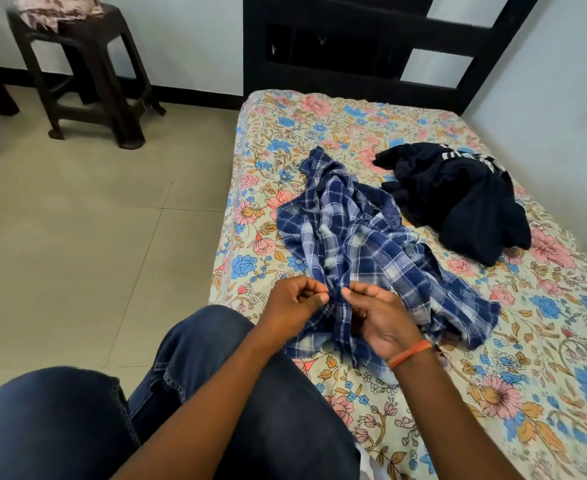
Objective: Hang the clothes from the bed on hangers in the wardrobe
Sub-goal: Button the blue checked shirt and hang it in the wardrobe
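Right, both hands work the near edge of the plaid shirt (364, 244). Left hand (293, 301) has its fingers curled, thumb and forefinger pinching cloth; right hand (376, 318) sits palm-up just beside it, fingers curled round the same fold. Thumbs almost touch. Orange band (410, 353) on the right wrist. Person sits at the bed's near-left corner, jeans-clad knees (195, 344) over the floor.

Shirt lies crumpled mid-bed, running from the hands out toward 12 o'clock; its left side is near the mattress edge. Dark garment (458, 199) with white stripes is heaped at 1 o'clock from the shirt, almost touching it, near the right wall. Open floral sheet (527, 341) at 3–5 o'clock of the hands. Open tiled floor (77, 220) at 9–11 o'clock.

Shirt: thin woven check, blue and white. Dark headboard (354, 46) at 12. Brown plastic stool (87, 71) at 10, pink cloth (56, 8) on top.
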The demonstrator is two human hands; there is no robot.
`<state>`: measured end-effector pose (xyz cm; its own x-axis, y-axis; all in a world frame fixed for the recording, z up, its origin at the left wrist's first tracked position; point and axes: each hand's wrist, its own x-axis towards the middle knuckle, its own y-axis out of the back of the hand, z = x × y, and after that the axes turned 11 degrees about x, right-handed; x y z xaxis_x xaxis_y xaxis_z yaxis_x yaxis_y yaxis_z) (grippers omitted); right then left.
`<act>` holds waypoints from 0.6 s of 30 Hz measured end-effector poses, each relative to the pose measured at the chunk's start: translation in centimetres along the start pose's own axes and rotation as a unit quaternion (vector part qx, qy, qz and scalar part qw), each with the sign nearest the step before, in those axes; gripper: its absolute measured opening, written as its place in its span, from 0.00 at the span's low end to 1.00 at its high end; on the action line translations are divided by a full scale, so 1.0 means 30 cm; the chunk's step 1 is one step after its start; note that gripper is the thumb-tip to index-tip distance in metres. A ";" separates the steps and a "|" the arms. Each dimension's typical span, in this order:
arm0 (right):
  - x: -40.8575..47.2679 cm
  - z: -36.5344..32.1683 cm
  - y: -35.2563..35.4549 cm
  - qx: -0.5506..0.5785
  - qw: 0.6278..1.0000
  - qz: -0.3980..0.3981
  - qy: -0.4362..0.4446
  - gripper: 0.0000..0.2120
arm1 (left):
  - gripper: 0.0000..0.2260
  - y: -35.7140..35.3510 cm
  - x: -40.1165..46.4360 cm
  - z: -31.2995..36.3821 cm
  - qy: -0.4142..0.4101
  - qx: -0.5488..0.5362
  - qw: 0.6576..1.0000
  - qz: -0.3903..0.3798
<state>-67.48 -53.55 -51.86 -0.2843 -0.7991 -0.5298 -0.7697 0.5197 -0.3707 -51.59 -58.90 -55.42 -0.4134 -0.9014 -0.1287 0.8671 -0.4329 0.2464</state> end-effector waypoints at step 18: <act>-0.023 0.119 -0.014 0.083 0.991 0.045 0.097 0.13 | 0.06 -0.021 0.010 -0.008 -0.012 0.025 0.999 0.023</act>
<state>-64.93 -52.14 -54.05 -0.4648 -0.7817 -0.4158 -0.6362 0.6215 -0.4572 -52.20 -58.89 -55.83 -0.3803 -0.9201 -0.0942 0.8708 -0.3905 0.2988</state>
